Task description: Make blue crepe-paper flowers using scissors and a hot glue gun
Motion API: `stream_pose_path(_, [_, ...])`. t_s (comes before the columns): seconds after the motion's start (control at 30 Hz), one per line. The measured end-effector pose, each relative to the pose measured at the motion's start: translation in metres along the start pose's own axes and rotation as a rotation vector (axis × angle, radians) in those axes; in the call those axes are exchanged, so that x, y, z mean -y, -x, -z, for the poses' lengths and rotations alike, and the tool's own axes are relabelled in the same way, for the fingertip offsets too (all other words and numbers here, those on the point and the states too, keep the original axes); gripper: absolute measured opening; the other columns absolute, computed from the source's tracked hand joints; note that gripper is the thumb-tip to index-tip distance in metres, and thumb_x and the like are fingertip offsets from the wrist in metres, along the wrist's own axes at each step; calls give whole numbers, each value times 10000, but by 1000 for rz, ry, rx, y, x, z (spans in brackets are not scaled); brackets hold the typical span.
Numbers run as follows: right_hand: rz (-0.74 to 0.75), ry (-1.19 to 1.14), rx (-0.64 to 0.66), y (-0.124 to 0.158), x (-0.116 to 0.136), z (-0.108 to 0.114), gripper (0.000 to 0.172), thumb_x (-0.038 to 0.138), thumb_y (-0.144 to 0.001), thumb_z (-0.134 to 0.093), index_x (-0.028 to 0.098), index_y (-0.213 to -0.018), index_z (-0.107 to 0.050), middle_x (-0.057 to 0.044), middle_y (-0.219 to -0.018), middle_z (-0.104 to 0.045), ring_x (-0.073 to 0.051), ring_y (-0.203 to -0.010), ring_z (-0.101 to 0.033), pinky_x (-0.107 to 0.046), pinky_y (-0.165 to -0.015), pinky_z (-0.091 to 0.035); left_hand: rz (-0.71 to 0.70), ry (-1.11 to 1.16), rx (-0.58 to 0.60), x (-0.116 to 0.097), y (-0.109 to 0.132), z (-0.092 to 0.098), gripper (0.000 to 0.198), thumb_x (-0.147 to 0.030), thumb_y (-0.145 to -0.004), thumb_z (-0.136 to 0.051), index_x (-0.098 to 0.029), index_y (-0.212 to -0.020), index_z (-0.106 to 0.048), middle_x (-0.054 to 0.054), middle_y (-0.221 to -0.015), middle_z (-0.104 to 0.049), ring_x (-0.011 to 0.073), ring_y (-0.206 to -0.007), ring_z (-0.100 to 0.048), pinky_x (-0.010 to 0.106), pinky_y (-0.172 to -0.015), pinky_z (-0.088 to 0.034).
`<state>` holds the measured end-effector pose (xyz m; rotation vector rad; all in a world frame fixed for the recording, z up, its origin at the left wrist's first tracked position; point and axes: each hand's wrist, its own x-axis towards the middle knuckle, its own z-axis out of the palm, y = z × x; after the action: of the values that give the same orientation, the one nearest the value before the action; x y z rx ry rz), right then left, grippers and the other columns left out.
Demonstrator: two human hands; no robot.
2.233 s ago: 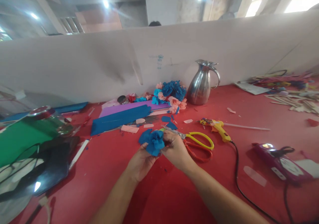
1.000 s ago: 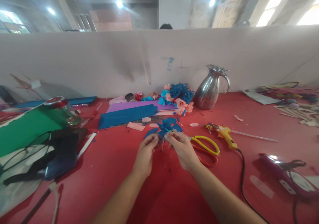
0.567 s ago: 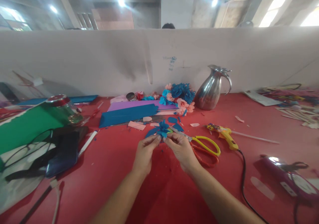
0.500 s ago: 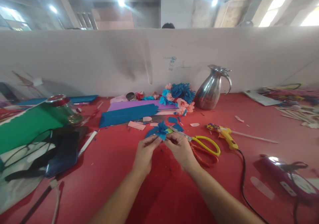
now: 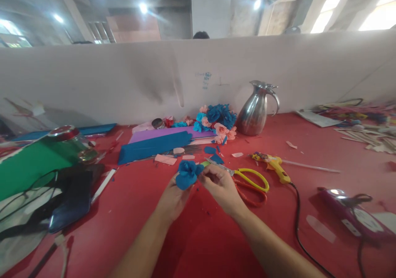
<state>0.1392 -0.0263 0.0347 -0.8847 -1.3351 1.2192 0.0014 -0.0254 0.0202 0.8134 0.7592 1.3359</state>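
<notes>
A blue paper flower (image 5: 185, 175) faces up in my left hand (image 5: 173, 201), its fingers closed around the underside and partly hidden by the petals. From the other side, my right hand (image 5: 220, 187) pinches a small blue petal (image 5: 199, 169) at the flower's right edge; whether this petal is joined to the bloom I cannot tell. Scissors (image 5: 252, 171) with one yellow and one orange-red handle lie just beside my right hand, blades pointing away. Blue paper scraps (image 5: 217, 159) and a bit of green (image 5: 205, 163) sit beyond the fingers.
A yellow glue gun (image 5: 278, 170) with a black cord lies to the right, near a purple device (image 5: 355, 218). Behind are blue paper (image 5: 154, 147), finished paper flowers (image 5: 221, 116) and a steel jug (image 5: 255, 111). A jar (image 5: 74, 144) and dark pouch (image 5: 72, 201) are left.
The flower has turned to face upward and moved left and slightly nearer with my left hand, which now cups it from below. My right hand stays at its edge. The view has shifted slightly.
</notes>
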Motion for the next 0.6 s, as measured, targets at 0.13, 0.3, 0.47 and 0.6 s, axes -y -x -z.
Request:
stream_pose_path(0.13, [-35, -94, -54, -1, 4, 4, 306, 406, -817, -551, 190, -604, -587, 14, -576, -535, -122, -571, -450, -251, -576, -350, -8, -26, 42, 1, 0, 2, 76, -287, -693, -750, -237, -711, -695, -3, -818, -683, 178, -854, -610, 328, -881, -461])
stream_pose_path(0.3, [-138, -219, 14, -2, 11, 6, 324, 453, -789, -589, 186, -607, -568, 19, -553, -527, -113, -544, -449, -248, -553, -335, 9, -75, 81, 2, 3, 4, 131, -229, -688, -755, -217, -816, -730, 18, -918, -684, 172, -888, -595, 300, -885, -458])
stream_pose_path(0.47, [-210, -312, -5, -3, 19, 3, 221, 373, -664, -665, 192, -592, -560, 38, -532, -511, -97, -491, -437, -237, -514, -351, 115, -69, 56, 1, 5, 4, 231, -231, -638, -786, -200, -863, -741, 43, -896, -693, 182, -848, -610, 292, -801, -477])
stream_pose_path(0.6, [-181, -338, -12, -2, 21, 2, 223, 384, -641, -687, 195, -601, -575, 38, -531, -515, -95, -485, -428, -236, -499, -359, 118, -50, 88, 2, 4, 6, 261, -239, -618, -790, -190, -868, -734, 53, -913, -687, 201, -898, -596, 323, -839, -463])
